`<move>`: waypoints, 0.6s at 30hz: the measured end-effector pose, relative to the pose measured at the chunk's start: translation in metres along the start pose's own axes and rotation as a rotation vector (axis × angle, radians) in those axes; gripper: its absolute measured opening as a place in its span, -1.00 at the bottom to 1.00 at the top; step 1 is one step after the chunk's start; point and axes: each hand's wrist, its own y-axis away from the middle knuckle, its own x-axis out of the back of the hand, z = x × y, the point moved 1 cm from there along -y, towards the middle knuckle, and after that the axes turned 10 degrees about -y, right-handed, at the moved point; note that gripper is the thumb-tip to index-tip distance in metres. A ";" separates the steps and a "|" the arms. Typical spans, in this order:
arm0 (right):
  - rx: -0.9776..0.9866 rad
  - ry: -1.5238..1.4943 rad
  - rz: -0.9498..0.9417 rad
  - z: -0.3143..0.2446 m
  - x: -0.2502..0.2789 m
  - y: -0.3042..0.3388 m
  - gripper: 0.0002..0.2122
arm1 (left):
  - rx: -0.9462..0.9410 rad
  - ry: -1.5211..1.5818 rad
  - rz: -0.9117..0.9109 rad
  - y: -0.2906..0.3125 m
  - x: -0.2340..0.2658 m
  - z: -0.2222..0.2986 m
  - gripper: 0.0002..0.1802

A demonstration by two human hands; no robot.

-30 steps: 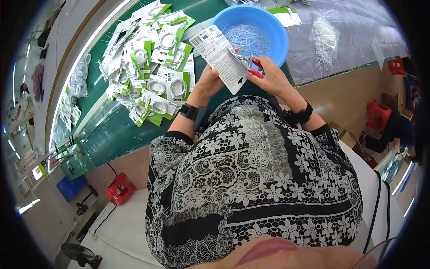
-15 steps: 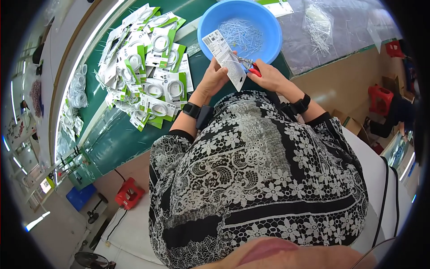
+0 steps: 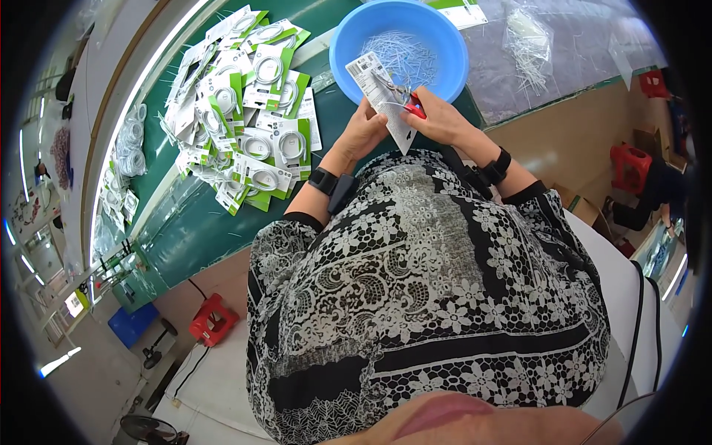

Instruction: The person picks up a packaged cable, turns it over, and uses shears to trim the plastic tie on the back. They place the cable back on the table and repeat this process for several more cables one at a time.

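Note:
My left hand (image 3: 363, 132) grips a white printed cable card (image 3: 369, 76) by its long edge, thumb on the face turned up to me. The card is tilted, with its hanging hole towards my lap. Closed round red-handled cutting pliers (image 3: 415, 108), my right hand (image 3: 448, 123) rests close beside the card. The metal jaws lie over the card's face, by a thin white strip that looks like a cable tie. Whether the jaws bite on it is too small to tell. Just beyond both hands stands a blue basin (image 3: 339, 53) with many thin white strips (image 3: 400, 53) inside.
A heap of white-and-green cards with coiled white cables (image 3: 256, 144) covers the green table (image 3: 200, 241) at left. Bagged coils (image 3: 131, 144) lie farther left. A clear bag of white strips (image 3: 528, 48) lies right of the basin. Red stools (image 3: 213, 320) stand below.
Card and left hand have shifted slightly right and towards me. The right hand and pliers have moved a little up and left, and the pliers now lie further over the card.

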 end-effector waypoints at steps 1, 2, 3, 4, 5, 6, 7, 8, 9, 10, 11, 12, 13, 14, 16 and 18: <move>-0.034 -0.004 -0.026 0.000 0.000 0.000 -0.56 | 0.005 -0.012 0.024 0.000 -0.002 -0.001 -0.03; -0.069 -0.008 -0.052 0.001 0.000 0.000 -0.56 | 0.011 -0.024 0.047 0.001 -0.003 -0.002 -0.02; -0.072 -0.009 -0.052 0.004 -0.001 -0.001 -0.56 | 0.014 -0.022 0.046 0.000 -0.003 -0.003 -0.02; -0.068 -0.015 -0.045 0.008 -0.002 -0.001 -0.56 | 0.011 -0.028 0.045 -0.001 -0.003 -0.004 -0.01; -0.069 -0.021 -0.039 0.013 -0.003 0.000 -0.56 | 0.011 -0.030 0.042 -0.002 -0.003 -0.006 -0.01; -0.070 -0.027 -0.032 0.017 -0.003 0.001 -0.56 | 0.011 -0.032 0.040 -0.004 -0.002 -0.008 -0.01; -0.078 -0.027 -0.041 0.019 -0.002 0.004 -0.56 | 0.016 -0.023 0.046 -0.003 0.000 -0.010 -0.01; -0.114 -0.032 -0.059 0.020 0.000 0.006 -0.55 | -0.005 0.009 0.010 -0.005 0.004 -0.008 -0.04; -0.151 -0.036 -0.078 0.020 0.002 0.008 -0.55 | -0.026 0.042 -0.026 -0.006 0.008 -0.007 -0.07; -0.183 -0.040 -0.093 0.021 0.003 0.009 -0.54 | -0.050 0.070 -0.064 -0.008 0.009 -0.004 -0.10; -0.187 -0.038 -0.098 0.022 0.003 0.013 -0.54 | -0.049 0.076 -0.060 -0.009 0.008 -0.004 -0.10; -0.111 -0.023 -0.090 0.021 0.003 0.020 -0.55 | -0.062 0.062 -0.037 -0.010 0.007 -0.004 -0.07; -0.034 -0.009 -0.082 0.020 0.002 0.027 -0.56 | -0.075 0.048 -0.014 -0.011 0.006 -0.004 -0.03; 0.043 0.006 -0.074 0.019 0.002 0.031 -0.56 | -0.088 0.034 0.010 -0.012 0.005 -0.004 0.02; 0.033 0.027 -0.082 0.015 0.004 0.031 -0.55 | -0.086 0.038 0.009 -0.012 0.002 -0.004 0.02; 0.016 0.068 -0.094 0.010 0.005 0.030 -0.52 | -0.081 0.042 0.004 -0.012 0.000 -0.004 0.04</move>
